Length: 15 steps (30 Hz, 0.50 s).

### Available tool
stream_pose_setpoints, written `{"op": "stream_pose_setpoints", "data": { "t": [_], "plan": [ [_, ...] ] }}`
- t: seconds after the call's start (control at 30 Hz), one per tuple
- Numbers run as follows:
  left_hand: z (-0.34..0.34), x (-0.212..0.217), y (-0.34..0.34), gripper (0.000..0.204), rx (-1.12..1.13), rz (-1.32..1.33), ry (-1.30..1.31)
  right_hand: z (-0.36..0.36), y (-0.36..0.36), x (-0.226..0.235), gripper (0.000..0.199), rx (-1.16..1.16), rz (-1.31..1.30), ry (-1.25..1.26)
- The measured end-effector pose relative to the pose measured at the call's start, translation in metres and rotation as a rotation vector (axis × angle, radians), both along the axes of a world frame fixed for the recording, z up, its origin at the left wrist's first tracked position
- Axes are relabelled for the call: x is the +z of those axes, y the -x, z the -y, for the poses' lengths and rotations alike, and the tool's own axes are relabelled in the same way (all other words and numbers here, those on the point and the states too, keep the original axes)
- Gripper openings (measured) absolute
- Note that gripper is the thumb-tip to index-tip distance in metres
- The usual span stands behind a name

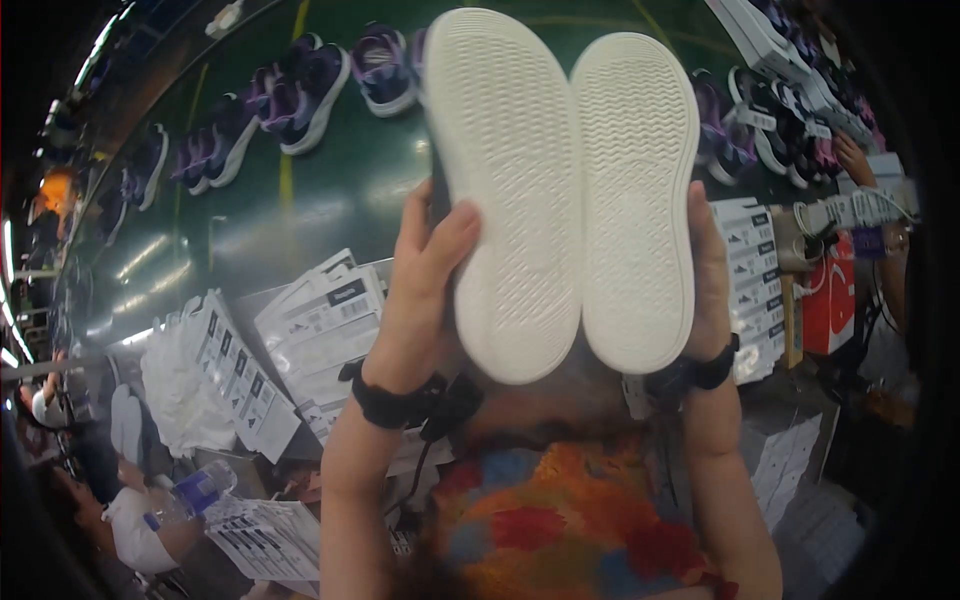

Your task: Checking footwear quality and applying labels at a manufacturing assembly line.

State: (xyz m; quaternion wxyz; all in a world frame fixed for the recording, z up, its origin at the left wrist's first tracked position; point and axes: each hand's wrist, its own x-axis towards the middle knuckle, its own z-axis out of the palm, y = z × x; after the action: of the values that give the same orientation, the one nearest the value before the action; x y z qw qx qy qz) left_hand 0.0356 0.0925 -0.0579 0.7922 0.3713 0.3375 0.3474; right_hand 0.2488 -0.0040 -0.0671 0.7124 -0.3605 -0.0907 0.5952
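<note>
Two shoes are raised side by side close to the camera, white ribbed soles facing me. My left hand [425, 275] grips the left shoe [505, 190] along its outer edge, thumb on the sole. My right hand [708, 275] holds the right shoe [638, 195] along its outer edge. The two soles touch along their inner sides. The uppers are hidden behind the soles. Both wrists wear black bands.
A green conveyor belt [300, 200] carries several purple-and-white shoes [300, 95]. Stacks of flat white box blanks with labels [325, 320] lie below it, more at right [750, 280]. Another person's hand [855, 155] works at far right. A plastic bottle [195, 492] lies lower left.
</note>
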Motion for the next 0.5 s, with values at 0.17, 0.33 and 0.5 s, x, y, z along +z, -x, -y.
{"op": "stream_pose_setpoints", "data": {
  "t": [0.17,0.33,0.5],
  "plan": [
    [-0.102,-0.058,-0.088,0.065,0.273,-0.711,-0.691,-0.111,-0.063,-0.034,0.056,-0.199,0.883,0.150],
    [-0.024,-0.020,-0.041,0.036,-0.278,-0.237,-1.296,-0.115,-0.097,-0.047,0.062,-0.137,1.638,0.220],
    [0.013,0.049,0.176,0.032,-0.868,-1.426,-1.044,-0.072,0.047,0.023,0.043,-0.095,1.964,-0.250]
  ]
}}
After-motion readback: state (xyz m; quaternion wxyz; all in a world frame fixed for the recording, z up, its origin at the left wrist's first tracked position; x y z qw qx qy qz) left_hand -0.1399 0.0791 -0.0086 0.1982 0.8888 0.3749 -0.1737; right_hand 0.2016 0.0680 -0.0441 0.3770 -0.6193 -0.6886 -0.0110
